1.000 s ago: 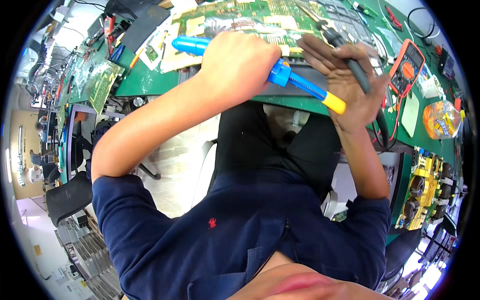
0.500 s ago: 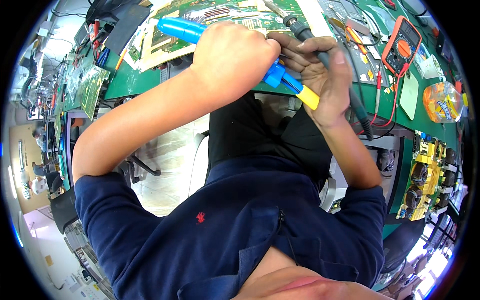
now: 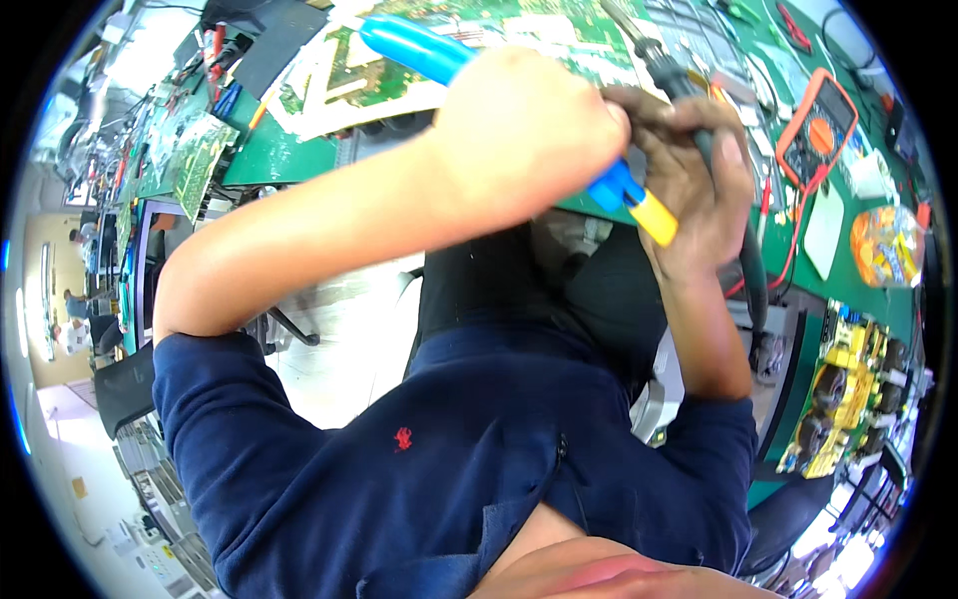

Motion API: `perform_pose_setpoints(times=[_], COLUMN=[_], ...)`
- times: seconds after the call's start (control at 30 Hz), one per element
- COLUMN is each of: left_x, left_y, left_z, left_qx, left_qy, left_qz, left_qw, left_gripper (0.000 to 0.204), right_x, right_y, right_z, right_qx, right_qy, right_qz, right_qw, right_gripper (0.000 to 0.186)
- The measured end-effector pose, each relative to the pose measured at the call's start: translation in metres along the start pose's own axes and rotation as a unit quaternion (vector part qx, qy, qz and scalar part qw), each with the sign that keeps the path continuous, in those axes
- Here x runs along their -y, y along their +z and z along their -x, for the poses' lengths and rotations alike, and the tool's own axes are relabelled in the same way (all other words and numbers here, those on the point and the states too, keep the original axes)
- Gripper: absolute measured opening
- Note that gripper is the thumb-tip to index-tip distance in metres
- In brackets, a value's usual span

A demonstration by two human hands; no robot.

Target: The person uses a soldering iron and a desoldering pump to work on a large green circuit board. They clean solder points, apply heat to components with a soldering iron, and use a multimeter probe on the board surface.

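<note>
One blue tube tool (image 3: 409,48), one soldering iron (image 3: 667,75), one multimeter (image 3: 818,130) and one jar (image 3: 888,248) are counted; the last two are seen on the green surface (image 3: 284,160). Compared with the earlier frame, the yellow end (image 3: 655,218) is brought nearer to the blue body. The tube tool is gripped above the surface's near edge by the left hand (image 3: 529,130), closed tightly. By the right hand (image 3: 699,190), half curled, the iron is held.

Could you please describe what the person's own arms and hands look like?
Short, plain navy sleeves leave both forearms bare; the left hand and the right hand wear no gloves, and no watch or bracelet shows.
</note>
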State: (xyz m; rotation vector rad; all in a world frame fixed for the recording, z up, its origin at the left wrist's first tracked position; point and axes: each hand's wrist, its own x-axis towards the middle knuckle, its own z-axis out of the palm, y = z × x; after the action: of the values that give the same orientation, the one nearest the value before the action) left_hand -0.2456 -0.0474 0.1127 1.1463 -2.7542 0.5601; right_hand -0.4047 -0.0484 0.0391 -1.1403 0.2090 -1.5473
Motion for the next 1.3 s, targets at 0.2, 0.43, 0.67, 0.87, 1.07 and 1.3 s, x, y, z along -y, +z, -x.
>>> perform_pose_setpoints(times=[0.2, 0.43, 0.67, 0.87, 1.07, 1.3], left_x=[0.011, 0.069, 0.135, 0.213, 0.233, 0.192], left_y=[0.008, 0.018, -0.01, 0.008, 0.032, -0.012], left_z=[0.007, 0.072, 0.126, 0.201, 0.229, 0.223], left_qx=[0.023, -0.095, -0.164, -0.344, -0.537, -0.644], left_qy=[-0.014, -0.119, -0.379, -0.537, -0.439, -0.307], left_qz=[0.005, -0.013, 0.141, 0.572, 0.498, 0.426], left_qw=[1.0, 0.988, 0.9, 0.516, 0.521, 0.556], left_gripper=[0.008, 0.02, 0.034, 0.017, 0.023, 0.018], right_x=[-0.004, 0.028, 0.05, 0.039, 0.038, 0.04], right_y=[-0.008, -0.072, -0.103, -0.103, -0.096, -0.103], right_z=[0.0, -0.008, -0.022, -0.036, -0.051, -0.054], right_qx=[0.015, 0.002, -0.031, -0.039, -0.042, -0.063], right_qy=[0.01, -0.036, -0.034, -0.02, -0.03, -0.04], right_qz=[0.042, 0.198, 0.197, 0.242, 0.305, 0.336], right_qw=[0.999, 0.979, 0.979, 0.969, 0.951, 0.939], right_gripper=[0.03, 0.028, 0.03, 0.029, 0.029, 0.03])
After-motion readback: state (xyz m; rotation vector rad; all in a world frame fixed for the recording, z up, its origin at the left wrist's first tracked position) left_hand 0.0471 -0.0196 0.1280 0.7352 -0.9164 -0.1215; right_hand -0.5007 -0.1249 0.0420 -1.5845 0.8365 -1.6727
